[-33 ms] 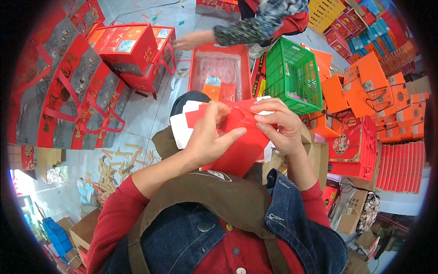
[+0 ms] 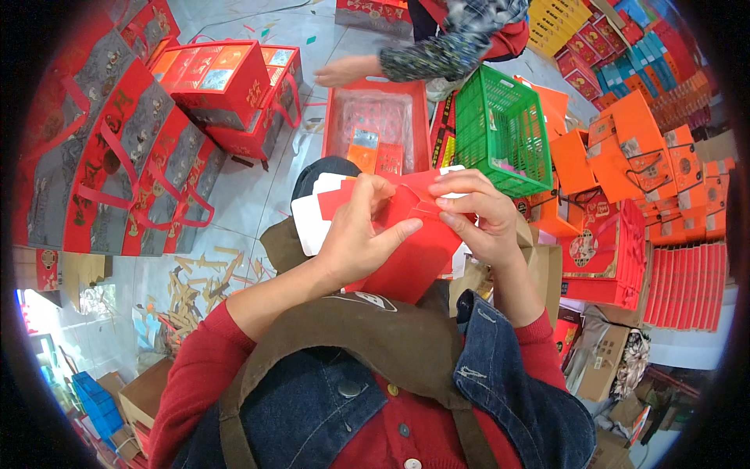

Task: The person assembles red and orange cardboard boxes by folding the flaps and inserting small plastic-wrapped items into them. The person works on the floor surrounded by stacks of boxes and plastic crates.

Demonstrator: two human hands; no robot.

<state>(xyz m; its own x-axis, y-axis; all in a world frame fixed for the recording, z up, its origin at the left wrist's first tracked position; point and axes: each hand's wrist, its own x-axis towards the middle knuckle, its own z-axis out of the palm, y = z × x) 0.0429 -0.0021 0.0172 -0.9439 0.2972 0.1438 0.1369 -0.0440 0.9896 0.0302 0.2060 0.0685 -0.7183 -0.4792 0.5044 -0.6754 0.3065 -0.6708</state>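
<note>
Close over the lap, the left hand (image 2: 355,238) and right hand (image 2: 480,215) both pinch a flat red card box (image 2: 406,250), its long axis slanting from lower left up to the right, a folded flap at its top edge. Behind it lie white-backed cards (image 2: 311,223). Farther off on the floor stand a red tray (image 2: 379,129), a green basket (image 2: 500,137) and another person's hand (image 2: 340,72).

Left hand (image 2: 361,234) and right hand (image 2: 478,215), fingers pinched.
</note>
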